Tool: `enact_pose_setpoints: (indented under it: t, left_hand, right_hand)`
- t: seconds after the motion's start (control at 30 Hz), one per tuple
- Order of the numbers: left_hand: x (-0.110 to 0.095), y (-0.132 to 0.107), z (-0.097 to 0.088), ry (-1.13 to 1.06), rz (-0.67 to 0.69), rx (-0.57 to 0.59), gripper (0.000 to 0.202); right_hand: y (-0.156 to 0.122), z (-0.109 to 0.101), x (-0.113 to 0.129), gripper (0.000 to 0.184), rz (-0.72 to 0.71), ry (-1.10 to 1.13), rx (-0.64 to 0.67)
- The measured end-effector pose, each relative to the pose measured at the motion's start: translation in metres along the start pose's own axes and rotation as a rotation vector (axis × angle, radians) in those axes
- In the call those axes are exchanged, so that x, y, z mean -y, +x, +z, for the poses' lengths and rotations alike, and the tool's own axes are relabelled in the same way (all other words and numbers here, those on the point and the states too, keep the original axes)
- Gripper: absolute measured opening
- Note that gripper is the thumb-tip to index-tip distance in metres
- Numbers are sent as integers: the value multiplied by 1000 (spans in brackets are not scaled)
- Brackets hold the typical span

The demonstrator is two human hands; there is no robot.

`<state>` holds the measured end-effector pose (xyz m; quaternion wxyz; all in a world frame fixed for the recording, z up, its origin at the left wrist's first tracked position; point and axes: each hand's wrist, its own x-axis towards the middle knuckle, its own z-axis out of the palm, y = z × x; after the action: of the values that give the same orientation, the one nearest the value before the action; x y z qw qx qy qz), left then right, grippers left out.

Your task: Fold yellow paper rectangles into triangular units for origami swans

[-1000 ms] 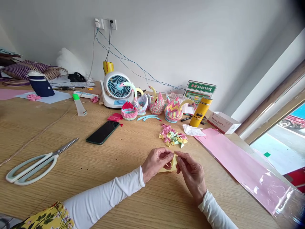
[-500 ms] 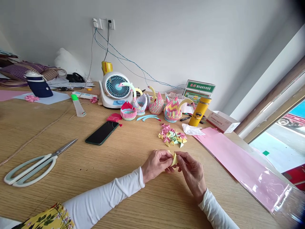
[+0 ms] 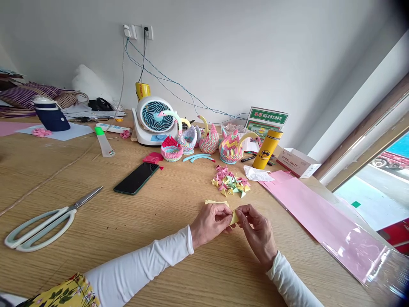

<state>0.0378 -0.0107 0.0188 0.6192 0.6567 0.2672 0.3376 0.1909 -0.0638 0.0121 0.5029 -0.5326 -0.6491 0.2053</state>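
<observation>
A small folded piece of yellow paper (image 3: 234,217) is pinched between my two hands. My left hand (image 3: 211,222) grips its left side with thumb and fingers. On the other side, my right hand (image 3: 257,231) holds the paper by thumb and forefinger. Yellow paper slips (image 3: 216,202) lie on the table just behind my left hand, partly hidden by it. Beyond my hands sits a loose pile of folded paper triangles (image 3: 230,182) in pink, yellow and green.
Folded-paper swans (image 3: 231,150) stand at the back beside a white fan (image 3: 156,117) and a yellow flask (image 3: 267,149). Scissors (image 3: 54,224) and a phone (image 3: 136,178) lie to the left. Pink paper sheets (image 3: 319,217) in clear plastic stretch along the right.
The yellow paper has turned and sits slightly lower between my fingers. My left hand has shifted a little down, uncovering more of the yellow slips behind it.
</observation>
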Motion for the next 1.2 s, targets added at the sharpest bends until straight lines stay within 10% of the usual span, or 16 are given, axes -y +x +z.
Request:
enact_pose_setpoints:
  t: [0.87, 1.2]
  left_hand:
    - [-4, 2, -10, -266, -222, 82, 44]
    - [-6, 3, -9, -257, -210, 101, 48]
  right_hand:
    - [-1, -5, 7, 15, -96, -18, 38]
    - [1, -6, -2, 21, 100, 138, 30]
